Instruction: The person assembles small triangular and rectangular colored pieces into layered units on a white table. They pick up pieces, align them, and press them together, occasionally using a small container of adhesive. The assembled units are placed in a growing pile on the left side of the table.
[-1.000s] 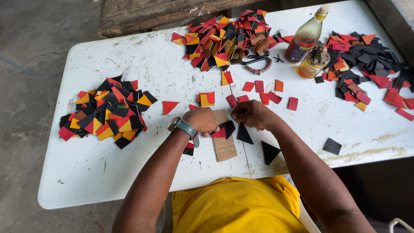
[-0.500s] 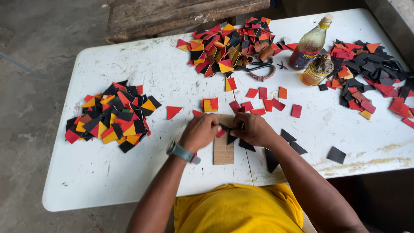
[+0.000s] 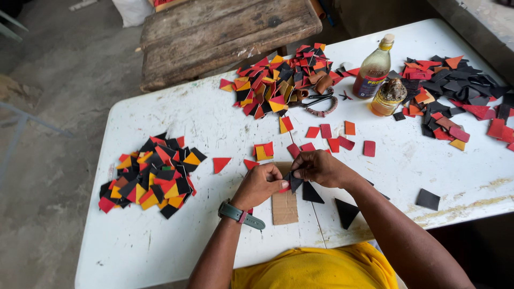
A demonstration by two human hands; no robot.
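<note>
**A:** What are the two hands doing?

**B:** They meet near the middle of the white table (image 3: 160, 235). The left hand (image 3: 261, 185) and the right hand (image 3: 320, 167) both pinch a small black piece (image 3: 294, 182) between their fingertips. A bit of red shows under the left thumb. I think it is another piece, but it is too small to tell.

**A:** What is under the hands?

**B:** A strip of brown cardboard (image 3: 285, 207) lies flat on the table, just below them. Two black triangles (image 3: 347, 211) lie to its right.

**A:** And around them?

**B:** A big pile of black, red and yellow pieces (image 3: 150, 176) sits to the left. Another pile (image 3: 278, 83) is on the far side. A third pile (image 3: 460, 91) is far right. Between those two stand a bottle (image 3: 375, 69) and a small jar (image 3: 389, 96). Scissors (image 3: 318, 101) lie beside the far pile. Some red pieces (image 3: 340, 140) lie in a loose row just beyond the hands.
</note>
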